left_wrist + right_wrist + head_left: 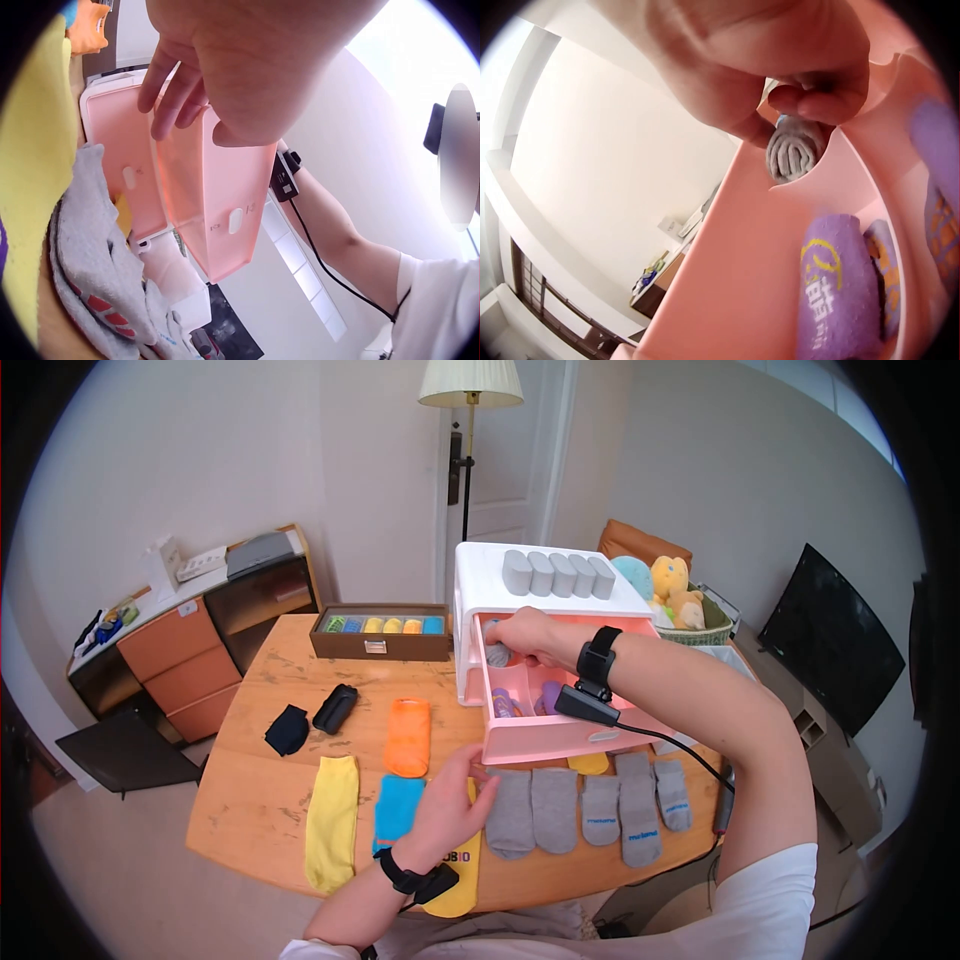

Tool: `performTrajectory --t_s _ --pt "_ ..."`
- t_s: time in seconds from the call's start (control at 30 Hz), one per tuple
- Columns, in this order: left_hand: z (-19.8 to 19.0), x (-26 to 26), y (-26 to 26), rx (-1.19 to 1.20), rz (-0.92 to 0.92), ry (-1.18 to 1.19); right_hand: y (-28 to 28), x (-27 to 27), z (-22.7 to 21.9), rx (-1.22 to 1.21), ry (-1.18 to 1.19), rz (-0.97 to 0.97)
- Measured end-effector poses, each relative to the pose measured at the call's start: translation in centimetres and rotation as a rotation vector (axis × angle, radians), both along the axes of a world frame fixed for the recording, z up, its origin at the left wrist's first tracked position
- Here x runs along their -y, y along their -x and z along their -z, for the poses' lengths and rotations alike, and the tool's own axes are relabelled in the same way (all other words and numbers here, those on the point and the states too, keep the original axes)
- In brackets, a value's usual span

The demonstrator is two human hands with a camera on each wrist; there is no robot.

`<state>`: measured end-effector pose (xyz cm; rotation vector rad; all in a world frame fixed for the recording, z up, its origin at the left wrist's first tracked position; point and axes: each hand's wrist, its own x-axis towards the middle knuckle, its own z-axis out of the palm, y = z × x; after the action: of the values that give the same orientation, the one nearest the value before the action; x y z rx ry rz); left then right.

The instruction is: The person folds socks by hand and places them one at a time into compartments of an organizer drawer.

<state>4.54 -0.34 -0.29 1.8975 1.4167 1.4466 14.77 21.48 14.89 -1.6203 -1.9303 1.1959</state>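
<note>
My right hand (530, 634) reaches into the front left of the pulled-out pink drawer (540, 745). Its thumb and fingers pinch a rolled grey sock (791, 159), which sits in a compartment behind a curved divider (855, 176). Rolled purple socks (840, 289) with yellow and white print lie in the neighbouring compartment. Below the drawer's left front corner, my left hand (455, 810) hovers with loosely extended fingers and holds nothing. It is nearest the drawer front and the flat grey socks (510, 815), over a yellow sock (455, 895) and a blue sock (397, 810).
The drawer juts from a white cabinet (480, 590) topped with several grey rolls (550, 573). A brown box (380, 645) of rolled socks stands left of it. Orange (408, 735), yellow (332, 825) and black socks (287, 730) and a black case (335, 708) lie on the wooden table (250, 790).
</note>
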Motion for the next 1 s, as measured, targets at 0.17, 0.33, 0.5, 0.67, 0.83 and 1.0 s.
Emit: performTrajectory --t_s 0.17,0.33,0.5,0.67,0.83,1.0 --pt "-0.7 0.1 0.0 0.027 0.008 0.030 1.4 0.3 0.0 0.157 -0.054 0.009" --pt "-0.7 0.1 -0.1 0.011 0.000 0.012 1.7 0.2 -0.7 0.491 -0.197 -0.180" --pt "-0.3 0.0 0.1 0.007 -0.002 -0.018 2.2 -0.3 -0.3 0.933 -0.466 -0.563" --pt "-0.7 0.1 0.2 -0.007 -0.001 0.012 2.2 0.1 0.2 0.913 -0.420 -0.531" --pt "0.0 -0.2 0.1 0.018 0.014 -0.034 2.0 0.6 -1.7 0.952 -0.317 -0.536" --pt "-0.2 -0.1 0.3 0.013 0.014 0.012 -0.1 -1.1 -2.1 0.909 -0.305 -0.559"
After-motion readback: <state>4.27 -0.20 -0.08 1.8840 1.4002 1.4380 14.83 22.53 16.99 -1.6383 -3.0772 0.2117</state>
